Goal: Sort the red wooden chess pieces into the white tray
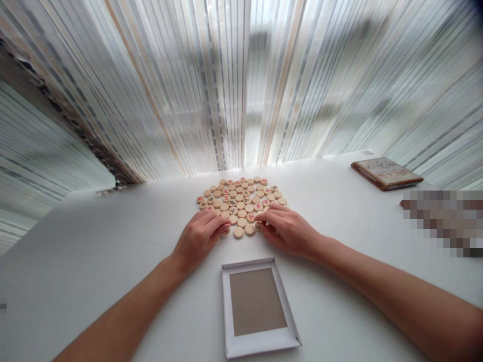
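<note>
A flat cluster of several round wooden game discs (241, 200), some marked in red or black, lies on the white table (113, 251). My left hand (199, 237) rests at the cluster's near left edge, fingers curled against the discs. On the near right edge sits my right hand (285, 229), its fingers bent and pinching at a disc (259, 227). Just in front of both hands lies a shallow white cardboard box tray (257, 305) with a brown bottom, nothing in it.
A flat brown box lid (385, 172) with a picture lies at the far right of the table. A blurred-out patch (445, 218) is at the right edge. Striped sheer curtains (241, 85) hang behind the table's far edge.
</note>
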Tool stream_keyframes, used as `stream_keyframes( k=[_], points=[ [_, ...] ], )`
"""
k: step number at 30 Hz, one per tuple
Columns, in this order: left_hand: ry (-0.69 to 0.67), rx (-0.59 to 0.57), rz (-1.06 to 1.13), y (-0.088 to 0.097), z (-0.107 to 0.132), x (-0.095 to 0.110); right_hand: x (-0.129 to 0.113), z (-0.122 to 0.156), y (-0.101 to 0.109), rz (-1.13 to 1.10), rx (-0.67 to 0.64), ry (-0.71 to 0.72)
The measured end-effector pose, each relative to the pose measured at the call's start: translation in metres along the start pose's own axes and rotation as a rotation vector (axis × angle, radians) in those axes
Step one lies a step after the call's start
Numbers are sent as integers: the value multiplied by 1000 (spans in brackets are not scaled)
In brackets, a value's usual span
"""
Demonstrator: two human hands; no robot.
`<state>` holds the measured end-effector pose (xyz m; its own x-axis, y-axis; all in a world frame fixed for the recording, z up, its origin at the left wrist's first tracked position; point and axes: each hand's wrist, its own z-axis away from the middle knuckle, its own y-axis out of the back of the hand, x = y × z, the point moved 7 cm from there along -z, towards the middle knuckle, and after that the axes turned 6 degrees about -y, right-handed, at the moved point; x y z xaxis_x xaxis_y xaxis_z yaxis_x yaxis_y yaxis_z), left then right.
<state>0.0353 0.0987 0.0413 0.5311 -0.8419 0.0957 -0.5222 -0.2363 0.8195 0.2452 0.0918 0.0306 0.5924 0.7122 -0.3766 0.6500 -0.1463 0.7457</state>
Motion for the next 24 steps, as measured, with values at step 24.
stream_keyframes(
  k=[24],
  points=[
    [-70,-75,152,-8,-10,14,3,-17,24,52,-494,-239]
  ],
)
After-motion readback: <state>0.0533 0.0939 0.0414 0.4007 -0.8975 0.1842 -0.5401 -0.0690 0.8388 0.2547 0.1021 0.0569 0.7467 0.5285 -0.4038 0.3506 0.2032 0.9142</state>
